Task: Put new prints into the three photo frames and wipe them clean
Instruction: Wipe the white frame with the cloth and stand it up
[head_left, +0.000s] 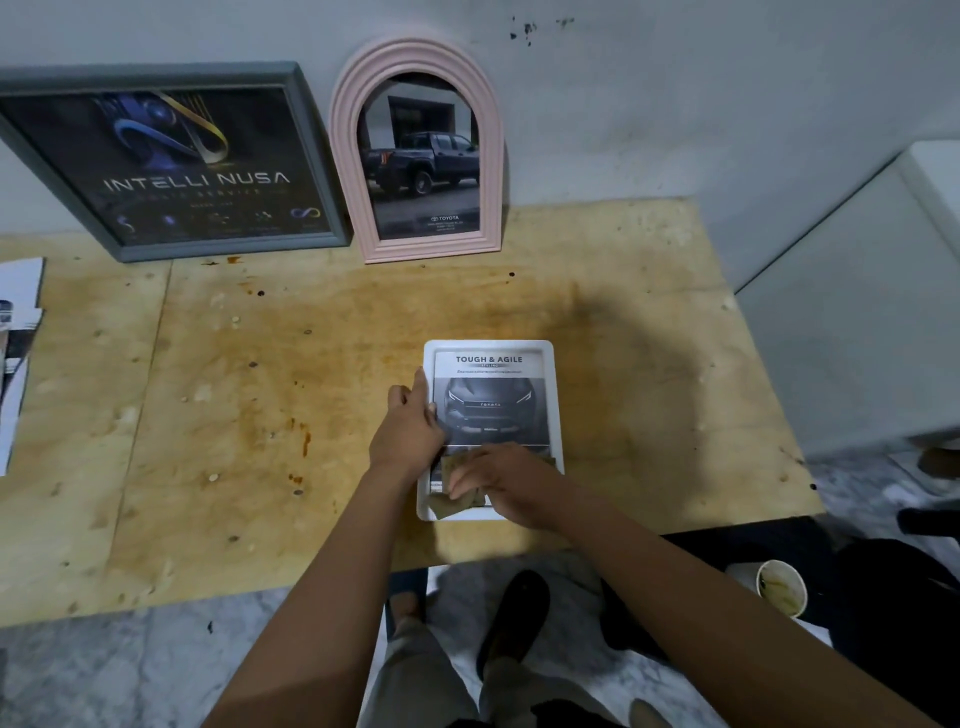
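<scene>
A small white frame (555, 395) lies flat near the table's front edge, holding a grey car print headed "TOUGH & AGILE". My left hand (410, 426) grips its left edge. My right hand (498, 475) presses a tan cloth (457, 501) onto the lower part of the frame's face. A grey rectangular frame (311, 156) with a dark "INTELLI NUSA" print leans on the wall at back left. Beside it leans a pink arched frame (493, 156) with a pickup truck print.
The stained plywood table (234, 415) ends just below the white frame. A stack of printed sheets (15, 338) lies at its left edge. A paper cup (782, 587) sits on the floor at right, and a white cabinet (857, 322) stands beyond the table's right side.
</scene>
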